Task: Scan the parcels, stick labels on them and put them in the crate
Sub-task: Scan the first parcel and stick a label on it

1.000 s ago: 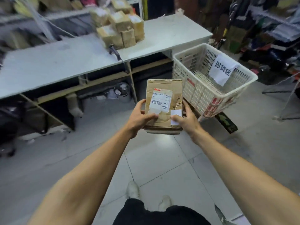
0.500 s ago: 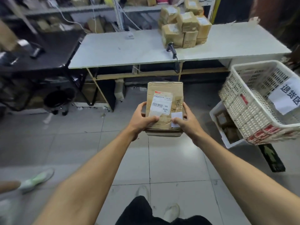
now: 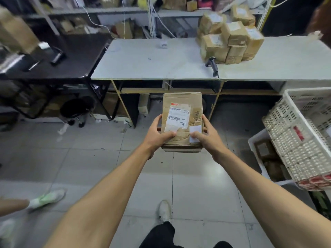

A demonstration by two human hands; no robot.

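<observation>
A person is holding a parcel (image 3: 182, 120) out in front of a white table (image 3: 161, 63), both arms stretched forward over the tiled floor. On the table, a stack of brown parcels (image 3: 229, 42) is sitting toward the far right side, and a black scanner (image 3: 212, 66) is lying just in front of the stack at the near edge, its cable dropping over the side. A small white tag (image 3: 163, 44) is lying near the table's back edge. A black desk (image 3: 59, 63) is butting against the table's left end, with shelves (image 3: 125, 11) of blurred clutter running behind both. To the right of the table, a white perforated crate (image 3: 302, 136) is leaning over a lower white bin (image 3: 258, 145) holding brown packets; both are being cut off by the frame. The left hand (image 3: 157, 135) is clamping the parcel's left edge, thumb pressing across the top face below the barcode label (image 3: 178, 119). The right hand (image 3: 207, 136) is clamping the right edge, its thumb lying on a small blank sticker (image 3: 195, 134) at the near right corner. The fingers of both hands are going out of sight beneath the box. A white shoe (image 3: 163, 210) is showing below the parcel, and another person's green-soled shoe (image 3: 47, 196) is entering at far left, blurred.
</observation>
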